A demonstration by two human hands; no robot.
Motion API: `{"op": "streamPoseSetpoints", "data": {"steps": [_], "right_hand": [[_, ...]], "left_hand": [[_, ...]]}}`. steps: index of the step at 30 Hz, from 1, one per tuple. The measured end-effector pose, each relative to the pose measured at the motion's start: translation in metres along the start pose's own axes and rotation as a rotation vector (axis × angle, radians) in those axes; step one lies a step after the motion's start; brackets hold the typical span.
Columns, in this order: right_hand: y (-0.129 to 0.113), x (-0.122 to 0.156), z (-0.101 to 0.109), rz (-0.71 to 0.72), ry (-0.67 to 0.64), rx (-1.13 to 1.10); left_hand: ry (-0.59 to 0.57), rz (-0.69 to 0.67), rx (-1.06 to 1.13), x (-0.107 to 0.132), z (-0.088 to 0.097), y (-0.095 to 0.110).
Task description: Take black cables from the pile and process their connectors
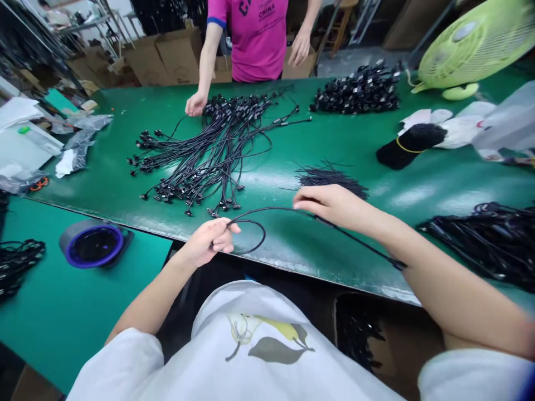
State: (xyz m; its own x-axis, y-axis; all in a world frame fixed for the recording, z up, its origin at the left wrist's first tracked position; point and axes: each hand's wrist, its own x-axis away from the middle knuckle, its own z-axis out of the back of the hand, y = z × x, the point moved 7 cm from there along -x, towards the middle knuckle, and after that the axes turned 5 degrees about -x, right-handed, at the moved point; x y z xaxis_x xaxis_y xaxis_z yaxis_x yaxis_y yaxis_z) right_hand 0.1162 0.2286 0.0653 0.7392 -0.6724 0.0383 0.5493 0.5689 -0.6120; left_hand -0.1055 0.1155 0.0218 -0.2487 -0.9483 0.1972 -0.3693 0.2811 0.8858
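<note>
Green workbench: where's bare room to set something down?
The workbench shows bare green between the spread cables and the tied black bundle, and left of the cables, by the plastic bags. The far right is crowded with cable heaps.

cable assembly wkshop, green workbench (284, 150) w/ piles of blk cables (355, 92), cardboard boxes (175, 55), desk fan (472, 44)

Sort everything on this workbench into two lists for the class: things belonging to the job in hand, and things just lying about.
Job in hand: left hand, right hand, the black cable they hold, the spread of black connector cables.
Lying about: lime-green fan, cardboard boxes, plastic bags, blue-rimmed round container.
</note>
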Motion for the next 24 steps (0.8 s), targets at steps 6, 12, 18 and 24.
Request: {"op": "streamPoseSetpoints", "data": {"steps": [6, 12, 18, 24], "right_hand": [[0.03, 0.007, -0.03, 0.017, 0.145, -0.226], [0.012, -0.05, -0.088, 0.09, 0.106, 0.003], [0.033, -0.043, -0.049, 0.076, 0.27, 0.065], [0.062, -0.016, -0.029, 0.05, 0.27, 0.11]], "left_hand": [[0.175, 0.043, 0.331, 0.006, 0.026, 0.017], [0.157, 0.127, 0.163, 0.008, 0.016, 0.012], [0.208, 0.171, -0.016, 0.027, 0.042, -0.001], [0.279, -0.053, 0.185, 0.039, 0.058, 0.027]]}}
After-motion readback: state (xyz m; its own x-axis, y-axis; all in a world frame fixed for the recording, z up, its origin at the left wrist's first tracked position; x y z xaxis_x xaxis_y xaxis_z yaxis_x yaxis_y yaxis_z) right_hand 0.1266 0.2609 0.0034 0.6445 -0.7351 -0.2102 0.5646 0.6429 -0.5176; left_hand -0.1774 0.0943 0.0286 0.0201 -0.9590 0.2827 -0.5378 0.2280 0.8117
